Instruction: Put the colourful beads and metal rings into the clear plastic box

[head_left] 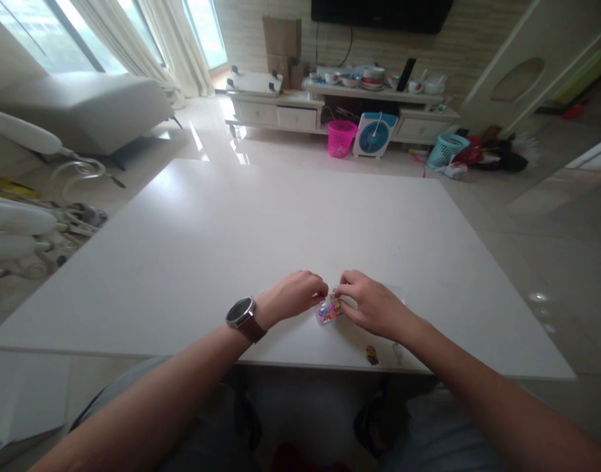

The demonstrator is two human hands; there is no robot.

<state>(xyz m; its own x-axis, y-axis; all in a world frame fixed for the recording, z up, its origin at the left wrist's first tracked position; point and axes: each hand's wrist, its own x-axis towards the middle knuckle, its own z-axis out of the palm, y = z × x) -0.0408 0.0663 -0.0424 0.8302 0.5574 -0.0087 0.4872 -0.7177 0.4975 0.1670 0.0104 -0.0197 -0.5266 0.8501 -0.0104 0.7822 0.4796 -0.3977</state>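
Note:
A small clear pack [328,313] of tiny pink, orange and purple pieces lies near the table's front edge, between my two hands. My right hand [371,303] is closed, with thumb and fingers pinching the pack's upper right part. At its upper left, my left hand [299,292] has its fingers pressed together in a pinch; what they hold is too small to make out. Closer to the front edge is a small yellow and blue cartoon figure [371,354]. To its right lies a pale, see-through piece [397,354], partly beside my right forearm.
A wide white table [290,223] spreads out ahead of me. White chairs [25,226] stand to the left. Across the floor are a pink basket [341,137], a blue box fan [375,136], a light blue basket [446,150] and a low cabinet [296,118] bearing bowls.

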